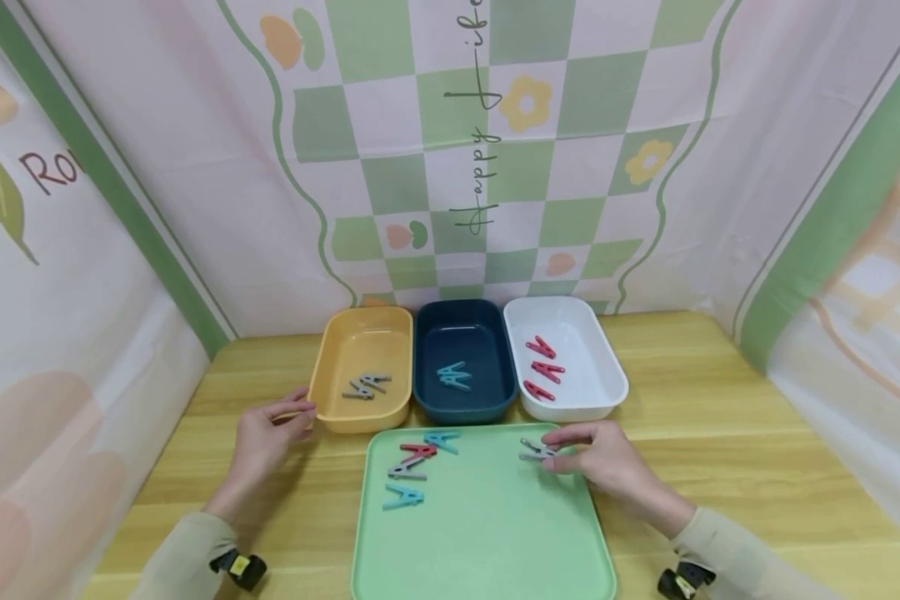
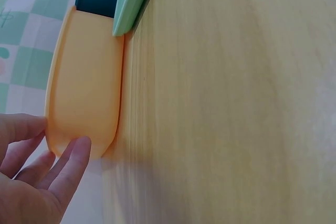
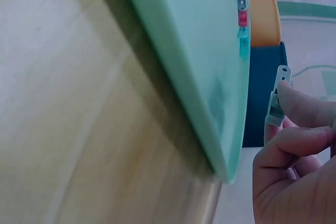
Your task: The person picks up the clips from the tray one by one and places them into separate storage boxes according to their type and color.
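Observation:
My left hand [image 1: 266, 437] is at the near left corner of the yellow bin [image 1: 321, 375]. In the left wrist view, its nearly straight fingers [image 2: 73, 163] touch the rim and outer wall. My right hand [image 1: 607, 458] pinches a grey clothespin [image 1: 534, 451] between thumb and fingertips, over the far right part of the green tray [image 1: 487, 533]. The clothespin [image 3: 275, 98] points up past the thumb in the right wrist view. At the tray's far left lie two blue clothespins [image 1: 403, 497], a red one [image 1: 418, 451] and another grey one [image 1: 407, 471].
Behind the tray, the yellow bin holds grey clothespins [image 1: 360, 388]. Beside it, the dark blue bin [image 1: 461, 321] has blue clothespins [image 1: 453, 375] and the white bin [image 1: 570, 321] has three red ones [image 1: 547, 372]. A patterned cloth [image 1: 450, 167] hangs right behind the bins.

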`<action>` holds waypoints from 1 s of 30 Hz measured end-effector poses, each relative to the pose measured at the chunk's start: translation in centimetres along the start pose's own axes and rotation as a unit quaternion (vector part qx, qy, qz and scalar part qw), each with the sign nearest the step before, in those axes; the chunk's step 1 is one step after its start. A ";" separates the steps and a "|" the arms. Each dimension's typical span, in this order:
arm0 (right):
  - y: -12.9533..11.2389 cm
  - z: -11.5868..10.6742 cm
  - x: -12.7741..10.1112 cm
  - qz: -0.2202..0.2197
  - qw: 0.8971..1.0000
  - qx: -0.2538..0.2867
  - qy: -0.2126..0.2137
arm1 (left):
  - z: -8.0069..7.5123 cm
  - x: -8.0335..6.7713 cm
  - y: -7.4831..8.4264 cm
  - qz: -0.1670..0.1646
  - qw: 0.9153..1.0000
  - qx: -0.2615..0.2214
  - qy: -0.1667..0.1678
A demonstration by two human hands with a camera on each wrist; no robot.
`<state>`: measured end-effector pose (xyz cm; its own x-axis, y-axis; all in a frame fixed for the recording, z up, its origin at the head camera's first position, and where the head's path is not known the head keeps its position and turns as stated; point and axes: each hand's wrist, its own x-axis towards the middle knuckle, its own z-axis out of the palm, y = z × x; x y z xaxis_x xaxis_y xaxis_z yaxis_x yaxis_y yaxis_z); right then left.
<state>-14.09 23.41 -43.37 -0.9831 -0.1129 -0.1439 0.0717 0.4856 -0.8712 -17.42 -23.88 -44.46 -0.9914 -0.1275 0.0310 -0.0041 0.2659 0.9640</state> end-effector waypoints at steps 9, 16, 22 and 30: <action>-2.4 0.5 0.0 -0.013 1.000 0.011 -0.017 | -0.1 -0.1 0.1 0.000 1.000 0.002 0.002; -4.0 0.9 0.2 0.008 0.998 0.041 -0.044 | 0.0 -0.1 0.3 -0.003 1.000 -0.004 0.003; -5.6 1.2 0.9 -0.014 0.999 0.020 -0.049 | 0.1 -0.1 0.4 -0.003 1.000 -0.005 0.001; -7.8 1.9 2.0 -0.027 0.999 0.025 -0.040 | 0.0 -0.1 0.1 -0.006 1.000 -0.004 -0.002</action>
<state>-16.25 17.71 -37.73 -0.9691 -0.2080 -0.1322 0.0298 0.4335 -0.9007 -17.33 -23.86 -44.34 -0.9917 -0.1269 0.0190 -0.0143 0.2568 0.9664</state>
